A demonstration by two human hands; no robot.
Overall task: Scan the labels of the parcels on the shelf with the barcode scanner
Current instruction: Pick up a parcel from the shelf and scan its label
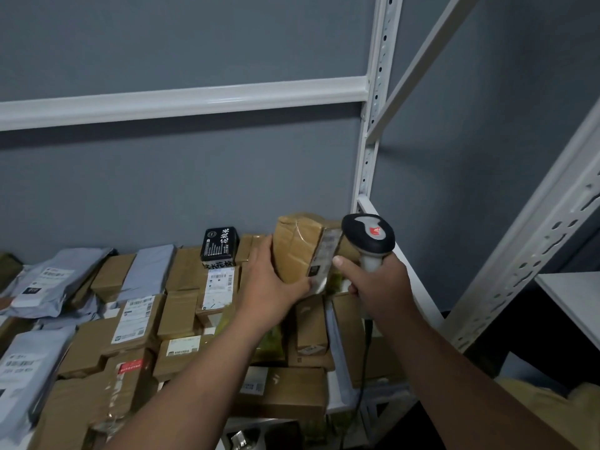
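Observation:
My left hand (271, 280) grips a taped brown cardboard parcel (297, 246), lifted and tilted above the other parcels at the shelf's right end. Its white label (324, 254) faces right, toward the scanner. My right hand (378, 282) holds the grey and black barcode scanner (368, 237) by its handle, its head right beside the label. A black cable (365, 358) hangs down from the scanner. Many brown boxes with labels (133, 315) and grey mailer bags (52, 277) cover the shelf.
A small black box (220, 243) stands on the parcels at the back. The white metal shelf frame has an upright post (370, 138) just right of the scanner and a crossbar (181, 99) above. A second rack (532, 235) stands at the right.

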